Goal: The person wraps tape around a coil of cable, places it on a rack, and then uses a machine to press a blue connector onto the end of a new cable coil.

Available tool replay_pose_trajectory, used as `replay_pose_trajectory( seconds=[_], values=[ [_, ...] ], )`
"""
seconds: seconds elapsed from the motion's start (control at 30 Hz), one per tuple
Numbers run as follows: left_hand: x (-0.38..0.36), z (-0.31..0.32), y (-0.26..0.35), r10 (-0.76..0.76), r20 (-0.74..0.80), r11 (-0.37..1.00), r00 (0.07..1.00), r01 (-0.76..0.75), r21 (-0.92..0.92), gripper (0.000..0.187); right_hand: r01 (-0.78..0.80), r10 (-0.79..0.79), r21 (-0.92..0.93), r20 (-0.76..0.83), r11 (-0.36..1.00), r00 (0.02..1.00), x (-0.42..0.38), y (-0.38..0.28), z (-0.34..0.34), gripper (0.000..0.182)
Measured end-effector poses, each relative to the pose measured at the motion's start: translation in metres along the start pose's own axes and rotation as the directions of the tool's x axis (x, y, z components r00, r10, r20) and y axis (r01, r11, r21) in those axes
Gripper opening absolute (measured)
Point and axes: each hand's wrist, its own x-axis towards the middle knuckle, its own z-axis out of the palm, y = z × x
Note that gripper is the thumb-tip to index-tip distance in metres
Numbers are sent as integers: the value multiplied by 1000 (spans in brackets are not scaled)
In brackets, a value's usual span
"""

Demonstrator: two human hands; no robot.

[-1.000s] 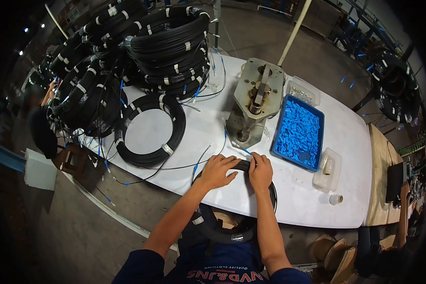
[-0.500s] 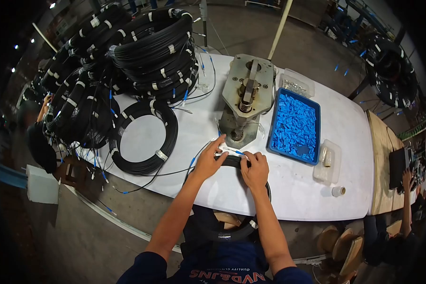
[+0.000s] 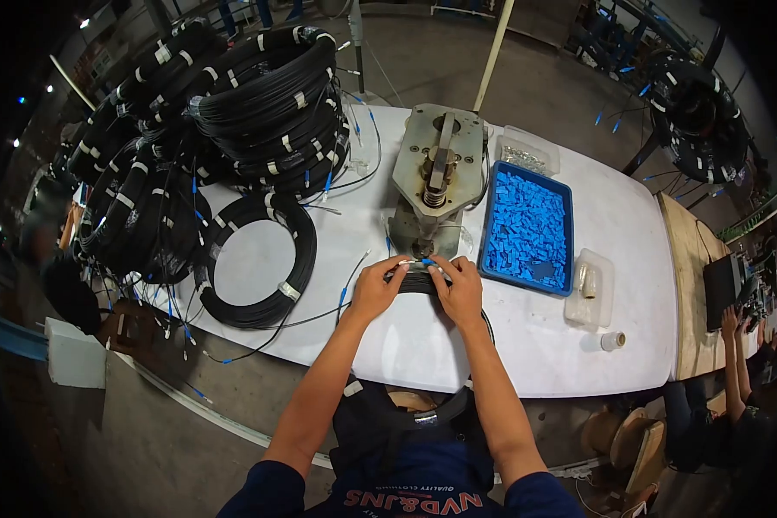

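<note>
My left hand [image 3: 376, 292] pinches the white end of a small cable connector [image 3: 416, 262] in front of a metal press [image 3: 440, 160]. At its blue end, my right hand [image 3: 460, 292] has thumb and fingertips closed on it. The connector lies level, right at the foot of the press, under its ram. Just below my fingers, part of a black cable coil [image 3: 418, 284] shows; it hangs down over the table edge towards my lap. To the left of my left hand, a loose cable end with a blue sleeve [image 3: 344, 295] rests on the table.
Stacked black cable coils [image 3: 268, 95] fill the left, with a single coil [image 3: 302, 281] lying nearer. Right of the press are a blue tray [image 3: 483, 263] of blue clips, a clear box [image 3: 589, 312] and a small white spool [image 3: 613, 341]. Another person's hands [image 3: 732, 321] are far right.
Both hands have closed in on the connector and brought it up to the foot of the press. My right hand's fingers have moved up onto its blue part. The view has shifted slightly.
</note>
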Motion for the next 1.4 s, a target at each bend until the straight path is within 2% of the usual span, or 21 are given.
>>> replay_pose_trajectory(
  seconds=[0.07,0.13,0.17,0.23,0.3,0.37,0.47,0.63,0.77,0.87,0.93,0.97,1.03,1.07,1.13,1.17,1.23,1.3,1.4],
  values=[
    [6,1,5,2,13,999,1000,-2,33,25,-10,10,5,-18,1000,1000,-1,10,6,16],
    [14,6,6,12,12,997,1000,-13,82,24,-50,51,13,-106,999,993,0,15,10,15],
    [17,8,7,13,14,997,1000,-14,78,24,-111,117,56,-100,992,988,-3,16,12,14],
    [20,12,0,-30,-76,999,997,32,18,25,-103,106,27,-114,994,988,-5,18,14,15],
    [24,14,-7,-28,-88,1000,996,26,-16,26,-99,99,5,-132,995,986,-3,13,14,16],
    [24,15,-16,-34,-104,998,994,29,-54,27,-127,123,-53,-71,990,990,-1,4,7,16],
    [29,15,-13,-45,-131,999,990,42,-30,28,-169,169,-23,-38,985,985,3,-1,3,16],
    [24,16,-2,29,-108,996,994,-19,91,25,-211,208,-60,-58,976,977,2,6,10,18],
    [29,16,-13,38,-82,994,996,-30,106,24,-254,252,-72,-33,964,967,1,5,9,19],
    [30,19,-10,52,-104,986,993,-35,161,22,-218,216,-61,-42,974,976,-3,6,10,20],
    [21,15,0,-50,-47,988,998,57,147,21,-218,217,-30,-26,975,976,-5,6,7,18],
    [15,11,3,-49,-54,987,997,57,153,21,-174,173,-41,-29,984,985,-5,8,6,17],
    [5,4,5,22,105,984,994,-40,173,22,-70,66,-41,-97,997,993,-7,9,7,15],
    [4,4,4,23,104,984,994,-42,176,22,-69,65,-39,-99,997,993,-8,12,7,15],
    [-2,4,2,78,46,986,996,-84,146,21,72,-69,8,-184,997,981,-10,13,2,15],
    [-6,2,1,7,83,993,997,-17,120,23,80,-78,6,-182,997,980,-11,13,-1,15],
    [-15,4,4,-12,62,999,998,10,39,22,-180,180,254,23,950,983,-19,8,-5,18],
    [-19,5,6,-14,26,994,1000,17,-110,25,-140,140,241,17,960,990,-20,6,-7,19],
    [-20,4,6,30,-20,989,999,-33,-146,26,-141,135,193,43,971,990,-19,4,-8,23]
  ],
)
